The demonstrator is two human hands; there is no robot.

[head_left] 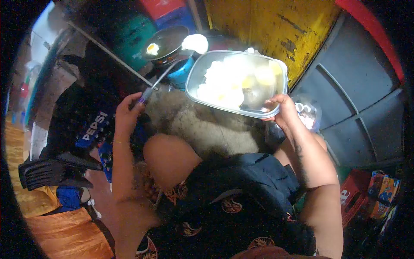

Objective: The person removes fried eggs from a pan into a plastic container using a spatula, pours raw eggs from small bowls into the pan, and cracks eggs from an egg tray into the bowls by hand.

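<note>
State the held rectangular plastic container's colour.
The rectangular plastic container is clear and colourless, best seen in head view.

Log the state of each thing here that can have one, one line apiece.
Frying pan: uncovered
Single fried egg: in the frying pan, yolk showing
Clear plastic container: open, partly filled
Heaped fried eggs: in the container, washed out by glare
Long-handled utensil: held slanting
Left hand: closed on the utensil
Right hand: gripping the container's edge
</note>
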